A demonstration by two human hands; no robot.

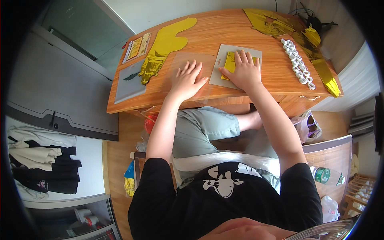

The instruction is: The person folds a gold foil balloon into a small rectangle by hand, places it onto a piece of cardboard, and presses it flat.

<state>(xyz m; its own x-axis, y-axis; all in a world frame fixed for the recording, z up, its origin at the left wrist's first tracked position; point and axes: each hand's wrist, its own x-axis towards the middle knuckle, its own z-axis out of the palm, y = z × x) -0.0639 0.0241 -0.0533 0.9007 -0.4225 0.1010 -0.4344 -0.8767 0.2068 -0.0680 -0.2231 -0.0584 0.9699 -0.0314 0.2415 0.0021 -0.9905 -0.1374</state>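
My left hand point(187, 81) lies palm down with its fingers apart on a clear plastic sleeve point(176, 60) on the wooden desk. To its right, my right hand point(245, 73) is spread flat over a folded piece of gold foil point(229, 64). This foil rests on a grey card point(224, 52) and is partly hidden under my fingers. Left of my left hand is a large flat gold foil balloon point(172, 34), its lower end crumpled. That end meets a clear bag point(132, 93) with a dark green piece at its top.
A printed card point(137, 47) lies at the desk's left edge. White rings point(297, 64) stand in rows on the right. More gold foil point(264, 22) spreads at the back right, with a folded gold strip point(326, 76) along the right edge. A green-labelled bottle point(329, 176) is beside me.
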